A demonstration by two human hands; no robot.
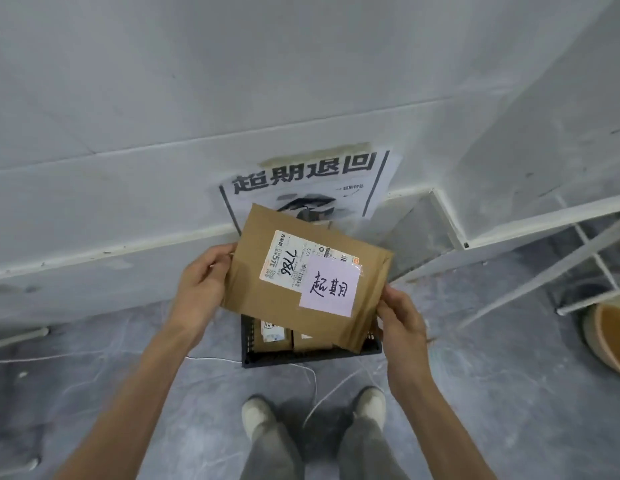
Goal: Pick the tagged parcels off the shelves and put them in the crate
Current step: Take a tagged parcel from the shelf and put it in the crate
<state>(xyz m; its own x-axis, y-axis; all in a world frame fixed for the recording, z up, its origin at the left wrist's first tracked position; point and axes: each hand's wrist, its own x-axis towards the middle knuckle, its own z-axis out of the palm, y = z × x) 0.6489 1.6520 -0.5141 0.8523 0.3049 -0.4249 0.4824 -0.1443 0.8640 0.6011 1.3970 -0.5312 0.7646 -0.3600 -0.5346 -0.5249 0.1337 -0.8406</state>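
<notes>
flat brown paper parcel [267,306], creased, held tilted in the air just above a black crate [312,355] on the grey floor by the wall. gripped at its left edge by the left hand [201,285], fingers curled round it; pinched at its lower right corner by the right hand [402,320]. in the crate, other brown parcels [284,342]. on the held parcel, a white shipping label [284,259] marked 7786 and a lilac handwritten tag [331,287].

Held parcel [291,296] hides most of the crate [301,358] and the bottom of the poster [301,174]. Tub [610,334] is cut by the right edge.
</notes>
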